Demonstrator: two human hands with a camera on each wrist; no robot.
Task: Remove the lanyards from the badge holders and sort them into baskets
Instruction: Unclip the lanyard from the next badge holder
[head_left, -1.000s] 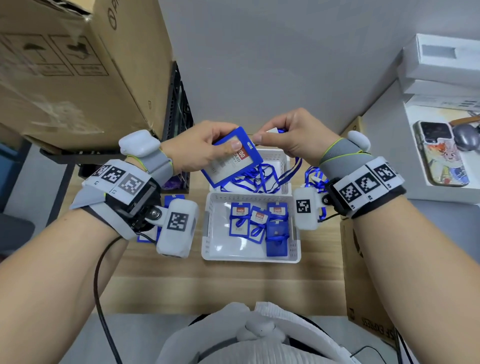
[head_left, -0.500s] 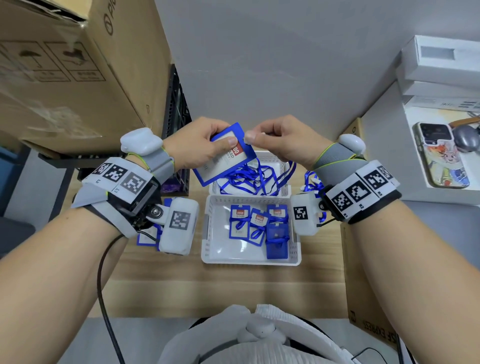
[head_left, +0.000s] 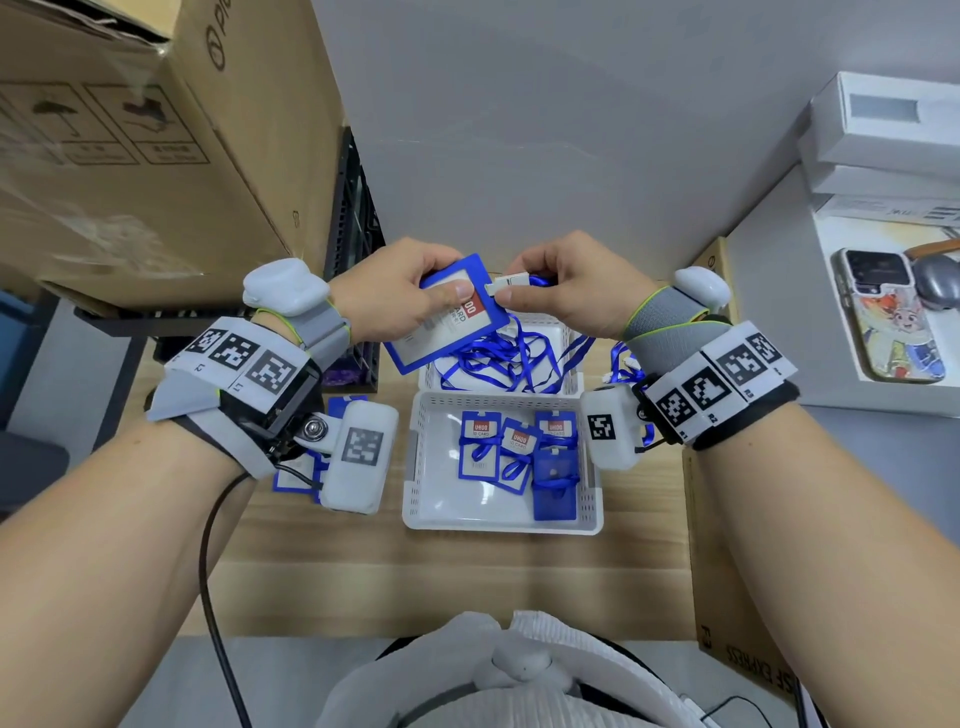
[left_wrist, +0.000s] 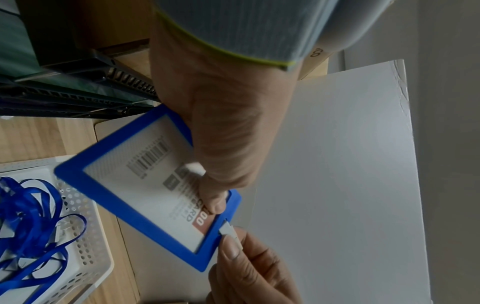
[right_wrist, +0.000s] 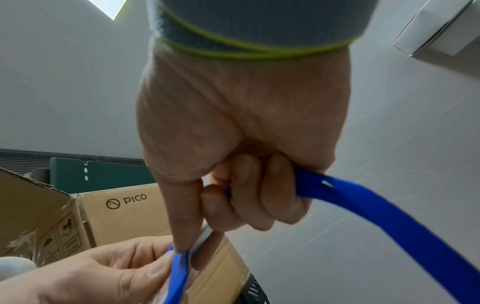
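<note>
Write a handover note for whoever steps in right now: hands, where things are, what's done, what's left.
Left hand grips the blue badge holder above the baskets.
Right hand pinches the white clip at the holder's slot, with the blue lanyard trailing through its curled fingers.
Done: the near basket holds several badge holders; the far basket holds loose lanyards.
Left: pull this clip free, drop each part in its basket. More holders lie on the table under the left wrist, and more lanyard shows by the right wrist.

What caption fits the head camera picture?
Left hand holds blue plastic badge holder; right hand pinches its white clip.
</note>
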